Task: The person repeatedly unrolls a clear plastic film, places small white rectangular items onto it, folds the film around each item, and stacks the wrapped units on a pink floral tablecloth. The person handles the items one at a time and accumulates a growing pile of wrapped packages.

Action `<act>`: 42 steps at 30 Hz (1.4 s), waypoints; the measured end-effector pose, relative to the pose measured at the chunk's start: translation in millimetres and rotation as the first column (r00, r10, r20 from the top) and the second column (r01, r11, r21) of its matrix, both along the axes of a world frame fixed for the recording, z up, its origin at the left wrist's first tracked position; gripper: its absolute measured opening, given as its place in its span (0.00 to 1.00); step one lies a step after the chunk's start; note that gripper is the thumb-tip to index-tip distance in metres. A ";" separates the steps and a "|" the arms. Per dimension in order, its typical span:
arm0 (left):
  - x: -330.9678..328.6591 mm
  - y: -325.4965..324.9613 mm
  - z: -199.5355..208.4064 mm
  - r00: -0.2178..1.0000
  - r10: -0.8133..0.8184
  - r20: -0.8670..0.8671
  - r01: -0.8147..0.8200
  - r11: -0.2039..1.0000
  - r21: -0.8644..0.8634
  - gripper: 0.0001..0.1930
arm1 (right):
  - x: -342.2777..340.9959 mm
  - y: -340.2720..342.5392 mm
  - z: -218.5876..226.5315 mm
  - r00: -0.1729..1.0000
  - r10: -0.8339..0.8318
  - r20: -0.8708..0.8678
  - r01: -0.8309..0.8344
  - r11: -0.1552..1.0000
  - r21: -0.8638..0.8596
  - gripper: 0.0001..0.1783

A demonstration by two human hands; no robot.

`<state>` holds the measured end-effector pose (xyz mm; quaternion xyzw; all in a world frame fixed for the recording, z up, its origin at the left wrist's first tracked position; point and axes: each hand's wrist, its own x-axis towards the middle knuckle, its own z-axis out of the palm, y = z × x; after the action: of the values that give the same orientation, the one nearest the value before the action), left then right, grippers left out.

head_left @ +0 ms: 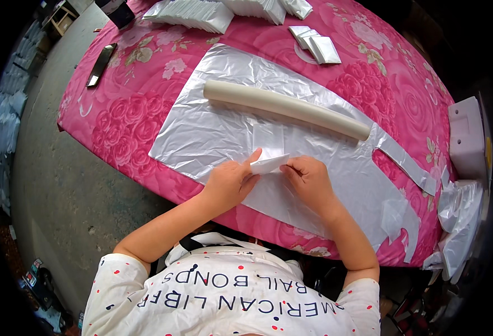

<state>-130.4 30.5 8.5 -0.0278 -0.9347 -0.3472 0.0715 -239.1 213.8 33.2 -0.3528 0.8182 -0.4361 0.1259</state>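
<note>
My left hand (231,180) and my right hand (308,178) are at the near part of the table. Between them is a small folded piece of white plastic film (269,163), tilted up a little. The left hand's thumb and fingers close on its left end, while the right fingers pinch its right corner. Underneath lies a large thin plastic sheet (202,120), whitish, wrinkled and spread flat, with strap-like strips at its right end. Across the sheet, beyond my hands, rests a long cream-coloured tube (285,106).
A pink floral cloth (129,123) covers the table. Rows of folded white packets (196,17) stand along the far side, with a few loose packets (319,47) nearby. A phone (101,64) and dark cup (116,12) are far left. At right are a white box (467,131) and hanging plastic (459,218).
</note>
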 end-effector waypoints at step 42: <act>-22.3 7.4 -4.7 0.984 0.046 -0.172 -0.067 0.990 -0.121 0.51 | -6.2 -27.8 23.4 0.960 0.018 -0.279 0.082 0.935 0.344 0.21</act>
<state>-152.7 37.9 3.7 -0.0352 -0.9457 -0.2817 0.1585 -245.3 186.0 56.6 -0.3685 0.8983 -0.2307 0.0641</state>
